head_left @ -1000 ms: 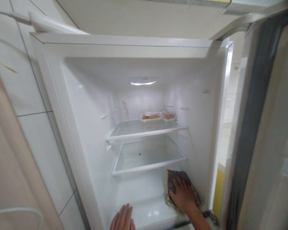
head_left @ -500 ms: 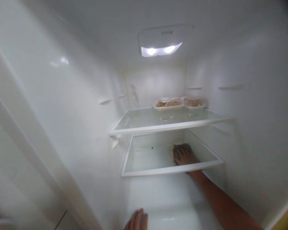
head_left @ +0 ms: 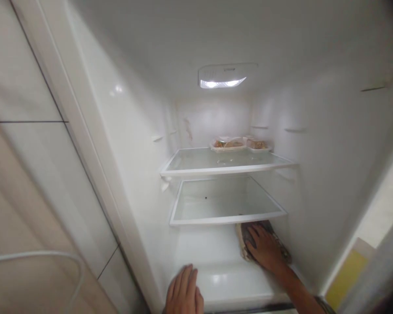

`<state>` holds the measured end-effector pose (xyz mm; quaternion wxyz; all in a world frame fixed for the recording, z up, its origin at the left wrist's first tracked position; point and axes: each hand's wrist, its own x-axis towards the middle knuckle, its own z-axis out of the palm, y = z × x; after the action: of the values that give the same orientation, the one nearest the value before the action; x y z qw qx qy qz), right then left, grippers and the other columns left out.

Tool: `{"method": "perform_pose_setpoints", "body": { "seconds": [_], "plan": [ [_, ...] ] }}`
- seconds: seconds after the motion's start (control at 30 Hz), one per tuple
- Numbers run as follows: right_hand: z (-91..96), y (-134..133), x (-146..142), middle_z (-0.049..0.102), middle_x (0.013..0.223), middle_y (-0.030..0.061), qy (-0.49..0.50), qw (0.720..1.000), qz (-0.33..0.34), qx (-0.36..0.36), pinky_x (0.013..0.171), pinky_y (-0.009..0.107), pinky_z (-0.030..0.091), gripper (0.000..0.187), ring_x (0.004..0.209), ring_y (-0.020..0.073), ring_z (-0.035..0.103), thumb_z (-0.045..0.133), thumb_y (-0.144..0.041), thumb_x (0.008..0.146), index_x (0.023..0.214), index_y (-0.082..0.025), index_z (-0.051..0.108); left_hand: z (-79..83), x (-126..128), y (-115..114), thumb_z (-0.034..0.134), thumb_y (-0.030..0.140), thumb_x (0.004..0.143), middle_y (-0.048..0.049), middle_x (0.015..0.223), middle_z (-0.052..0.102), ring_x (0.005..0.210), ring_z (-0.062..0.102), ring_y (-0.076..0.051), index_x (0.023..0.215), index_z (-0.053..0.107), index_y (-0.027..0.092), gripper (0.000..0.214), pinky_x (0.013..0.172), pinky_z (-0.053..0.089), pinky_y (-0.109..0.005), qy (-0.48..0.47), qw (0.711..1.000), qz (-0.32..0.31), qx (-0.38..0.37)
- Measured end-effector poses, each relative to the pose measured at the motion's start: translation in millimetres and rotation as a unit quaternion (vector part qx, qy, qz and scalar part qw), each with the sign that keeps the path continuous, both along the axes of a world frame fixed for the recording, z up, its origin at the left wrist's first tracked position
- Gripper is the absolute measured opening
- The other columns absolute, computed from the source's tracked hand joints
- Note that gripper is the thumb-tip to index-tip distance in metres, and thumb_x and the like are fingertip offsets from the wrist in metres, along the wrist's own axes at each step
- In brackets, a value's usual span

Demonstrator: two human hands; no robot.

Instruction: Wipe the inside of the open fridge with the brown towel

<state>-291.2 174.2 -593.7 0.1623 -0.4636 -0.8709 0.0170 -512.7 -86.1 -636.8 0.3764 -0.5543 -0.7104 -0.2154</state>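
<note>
I look into an open white fridge. My right hand (head_left: 265, 248) lies flat, fingers spread, pressing a dark patterned cloth (head_left: 275, 245) against the white floor of the fridge, just under the front edge of the lower glass shelf (head_left: 227, 217). My left hand (head_left: 184, 293) rests flat with fingers stretched out on the front of the same white floor (head_left: 222, 279), holding nothing. Above are the lower glass shelf and the upper glass shelf (head_left: 225, 169).
Two clear trays of food (head_left: 239, 144) stand at the back of the upper shelf. The interior lamp (head_left: 223, 81) is lit in the ceiling. A brownish stain (head_left: 188, 129) marks the back wall. White tiled wall (head_left: 29, 144) is at the left.
My right hand with the cloth has drawn back from under the lower shelf toward the front. My left hand shows more fully. The view has pulled back slightly.
</note>
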Motion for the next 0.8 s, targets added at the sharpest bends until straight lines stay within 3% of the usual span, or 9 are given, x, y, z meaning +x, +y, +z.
{"method": "perform_pose_setpoints", "body": {
  "seconds": [0.13,0.23,0.4,0.53,0.67,0.8],
  "plan": [
    [1.1,-48.7,19.6,0.054,0.152,0.0116,-0.009,0.999,-0.012,-0.029,0.120,0.051,0.031,0.060,0.143,0.0342,0.044,0.039,-0.048,0.094,0.142,-0.020,0.060,13.1,0.4,-3.0,0.050,0.020,0.088,-0.0064,0.125,0.074,0.116,0.067,-0.021,0.126,0.063,0.020,0.040,0.098,0.051,-0.037,0.020,0.999,-0.027,0.012],
    [9.7,-81.0,15.1,0.054,0.153,0.0092,-0.003,0.999,0.003,-0.053,0.122,0.053,0.028,0.061,0.145,0.0343,0.043,0.037,-0.052,0.095,0.144,-0.023,0.058,17.0,-0.4,-4.9,0.053,0.023,0.088,-0.0056,0.122,0.075,0.113,0.069,-0.021,0.123,0.064,0.021,0.037,0.093,0.053,-0.036,0.022,0.998,-0.047,0.022],
    [23.3,-133.1,-24.0,0.043,0.161,0.0046,0.016,0.989,0.093,-0.113,0.127,0.056,0.016,0.063,0.152,0.0349,0.031,0.037,-0.055,0.096,0.152,-0.028,0.048,11.8,-1.6,-11.3,0.046,0.025,0.095,-0.0090,0.132,0.070,0.122,0.065,-0.021,0.130,0.059,0.021,0.038,0.098,0.054,-0.037,-0.053,0.995,-0.061,0.052],
    [34.0,-169.4,-69.4,0.030,0.168,0.0042,0.043,0.959,0.217,-0.175,0.127,0.061,0.006,0.066,0.156,0.0372,0.020,0.041,-0.053,0.095,0.157,-0.031,0.037,6.3,-8.0,-15.8,0.045,0.033,0.096,-0.0100,0.130,0.071,0.121,0.066,-0.024,0.138,0.055,0.023,0.044,0.097,0.054,-0.039,-0.031,0.994,-0.084,0.066],
    [51.6,-179.5,-113.3,0.032,0.167,0.0089,0.021,0.923,0.331,-0.194,0.126,0.064,0.012,0.065,0.155,0.0383,0.022,0.047,-0.040,0.093,0.156,-0.030,0.038,1.1,-11.4,-11.4,0.035,0.030,0.099,-0.0132,0.124,0.072,0.117,0.068,-0.024,0.137,0.054,0.021,0.044,0.096,0.055,-0.039,-0.076,0.984,-0.089,0.134],
    [61.5,-158.2,-146.2,0.034,0.166,0.0132,-0.014,0.926,0.326,-0.188,0.124,0.065,0.015,0.067,0.154,0.0387,0.024,0.051,-0.042,0.090,0.154,-0.026,0.041,-2.7,-9.0,-0.5,0.038,0.030,0.097,-0.0138,0.120,0.074,0.116,0.069,-0.025,0.134,0.056,0.019,0.042,0.096,0.053,-0.040,-0.049,0.987,-0.066,0.139]
  ]
}}
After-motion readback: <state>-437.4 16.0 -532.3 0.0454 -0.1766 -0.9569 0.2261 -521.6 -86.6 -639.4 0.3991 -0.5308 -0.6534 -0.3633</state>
